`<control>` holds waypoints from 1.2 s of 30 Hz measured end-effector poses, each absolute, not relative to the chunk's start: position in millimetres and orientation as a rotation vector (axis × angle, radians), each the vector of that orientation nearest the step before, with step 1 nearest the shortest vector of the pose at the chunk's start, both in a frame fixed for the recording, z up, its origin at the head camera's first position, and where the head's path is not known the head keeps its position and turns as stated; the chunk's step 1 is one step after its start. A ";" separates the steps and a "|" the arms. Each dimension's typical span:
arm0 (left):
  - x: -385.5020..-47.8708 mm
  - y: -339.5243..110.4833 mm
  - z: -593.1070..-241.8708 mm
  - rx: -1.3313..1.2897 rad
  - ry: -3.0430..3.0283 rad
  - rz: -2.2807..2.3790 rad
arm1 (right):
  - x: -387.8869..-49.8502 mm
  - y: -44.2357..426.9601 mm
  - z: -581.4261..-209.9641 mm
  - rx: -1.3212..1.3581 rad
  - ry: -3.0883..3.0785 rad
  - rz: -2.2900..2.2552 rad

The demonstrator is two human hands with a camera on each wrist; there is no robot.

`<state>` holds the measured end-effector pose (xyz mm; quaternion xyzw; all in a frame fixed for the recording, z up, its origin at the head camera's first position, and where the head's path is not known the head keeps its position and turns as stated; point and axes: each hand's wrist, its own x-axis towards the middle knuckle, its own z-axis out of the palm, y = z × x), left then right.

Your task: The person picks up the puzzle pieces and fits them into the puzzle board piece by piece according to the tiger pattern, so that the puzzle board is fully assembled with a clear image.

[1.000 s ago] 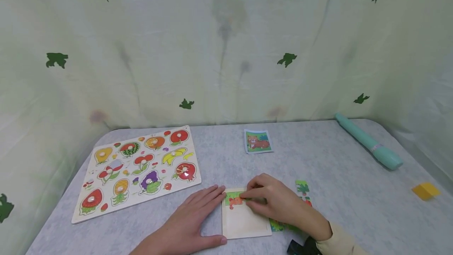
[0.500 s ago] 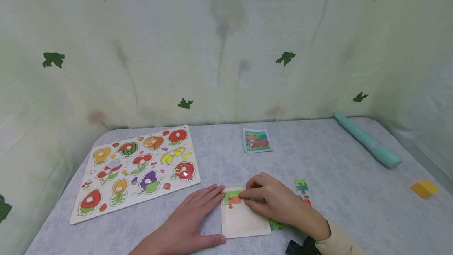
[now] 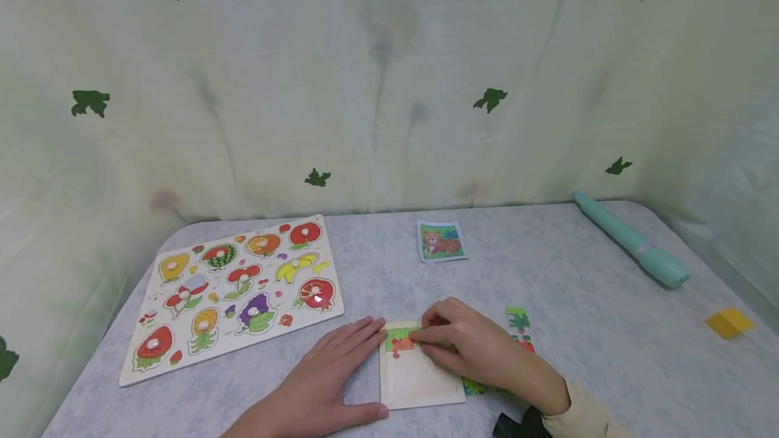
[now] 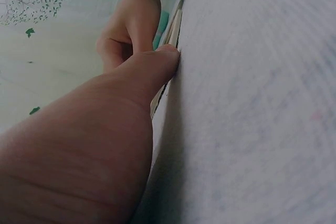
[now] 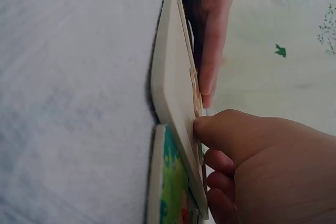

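A small pale wooden puzzle board [image 3: 421, 384] lies in front of me, with a green and orange jigsaw piece [image 3: 399, 341] at its far left corner. My left hand [image 3: 331, 377] lies along the board's left side, fingers straight and thumb at the near corner. My right hand [image 3: 465, 342] reaches over the far right part of the board. Its thumb and index finger pinch at the jigsaw piece's right edge, and its other fingers are curled. In the right wrist view, the right thumb [image 5: 212, 129] touches the board's top side. The right hand hides part of the board.
Loose jigsaw pieces [image 3: 518, 320] lie right of the board, partly behind the right arm. A picture card [image 3: 442, 242] lies farther back. A fruit puzzle board [image 3: 243, 296] is at left. A teal tube-shaped object [image 3: 633, 242] and a yellow block [image 3: 730, 324] are at right.
The head view has shifted very slightly. Both hands and the jigsaw piece keep the same positions on the board.
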<state>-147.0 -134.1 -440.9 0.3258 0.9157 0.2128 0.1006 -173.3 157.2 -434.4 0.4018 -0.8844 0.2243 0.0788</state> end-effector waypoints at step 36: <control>-147.6 -134.9 -440.7 0.977 2.691 0.649 | -170.5 159.4 -434.9 1.196 -2.674 0.719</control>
